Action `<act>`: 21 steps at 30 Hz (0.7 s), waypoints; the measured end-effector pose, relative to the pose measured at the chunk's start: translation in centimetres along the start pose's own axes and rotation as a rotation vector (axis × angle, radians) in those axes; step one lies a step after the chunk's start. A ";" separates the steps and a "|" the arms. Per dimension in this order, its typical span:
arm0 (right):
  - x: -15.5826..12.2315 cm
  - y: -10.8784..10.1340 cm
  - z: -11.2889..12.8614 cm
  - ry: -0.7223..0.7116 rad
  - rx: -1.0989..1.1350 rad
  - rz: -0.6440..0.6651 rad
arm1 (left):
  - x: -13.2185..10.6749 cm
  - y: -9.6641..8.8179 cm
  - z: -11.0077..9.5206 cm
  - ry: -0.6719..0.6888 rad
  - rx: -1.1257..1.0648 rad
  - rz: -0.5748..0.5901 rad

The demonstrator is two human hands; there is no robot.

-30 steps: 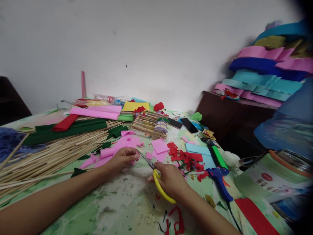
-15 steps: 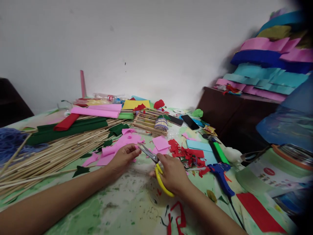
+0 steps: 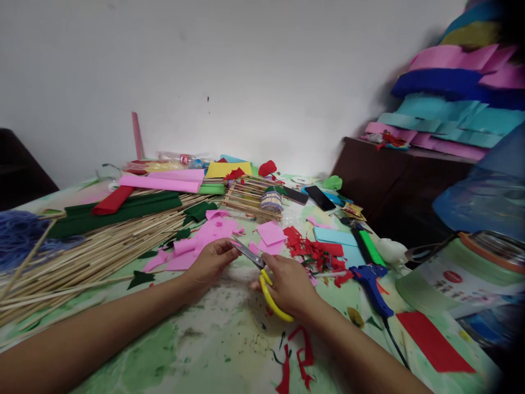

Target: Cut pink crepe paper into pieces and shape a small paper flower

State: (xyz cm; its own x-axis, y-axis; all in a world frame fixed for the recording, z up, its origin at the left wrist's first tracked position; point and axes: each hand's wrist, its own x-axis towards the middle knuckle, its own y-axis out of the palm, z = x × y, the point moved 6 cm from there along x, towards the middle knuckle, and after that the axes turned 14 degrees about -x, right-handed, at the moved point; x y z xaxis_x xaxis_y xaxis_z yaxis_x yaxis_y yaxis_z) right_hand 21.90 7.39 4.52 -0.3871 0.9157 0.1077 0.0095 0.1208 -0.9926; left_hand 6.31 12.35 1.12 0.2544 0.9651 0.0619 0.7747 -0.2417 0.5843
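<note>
My right hand (image 3: pixel 289 284) is closed on a pair of scissors with yellow handles (image 3: pixel 271 302); the metal blades point up and left. At their tips my left hand (image 3: pixel 213 261) pinches a small bit of pink paper, mostly covered by the fingers. Cut pink paper (image 3: pixel 209 232) lies on the table just beyond the left hand. A square pink piece (image 3: pixel 270 233) rests past the blades. Shredded red scraps (image 3: pixel 314 251) are heaped to the right of the scissors.
Thin wooden sticks (image 3: pixel 102 249) spread over the left side beside blue string (image 3: pixel 24 235). A small stick frame (image 3: pixel 250 200) stands at the back near a phone (image 3: pixel 320 198). At right are a blue glue gun (image 3: pixel 371 287) and a large jar (image 3: pixel 451 279).
The view has shifted slightly. Both hands stay almost in the same place, with the scissors' blades still at the left fingertips.
</note>
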 end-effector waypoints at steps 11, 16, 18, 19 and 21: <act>0.0 0.0 0.0 -0.014 0.005 -0.013 | 0.1 -0.3 0.3 -0.019 -0.006 0.025; -0.1 0.0 -0.1 -0.013 0.006 -0.014 | 0.2 -0.5 0.3 -0.027 0.027 0.029; -0.1 -0.1 -0.2 -0.016 0.004 -0.025 | 0.3 -0.5 0.2 -0.026 0.053 0.030; 0.0 -0.1 -0.2 -0.015 0.003 -0.029 | 0.3 -0.6 0.2 -0.025 0.069 0.027; 0.0 -0.1 -0.3 -0.013 0.001 -0.027 | 0.3 -0.6 0.1 -0.018 0.096 0.020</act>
State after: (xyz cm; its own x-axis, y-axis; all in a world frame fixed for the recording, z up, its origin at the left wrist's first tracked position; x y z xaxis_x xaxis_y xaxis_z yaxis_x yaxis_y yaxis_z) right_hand 22.15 7.46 4.59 -0.3994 0.9070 0.1335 -0.0015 0.1450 -0.9894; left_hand 5.97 12.82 0.70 0.2798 0.9583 0.0577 0.8211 -0.2700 0.5028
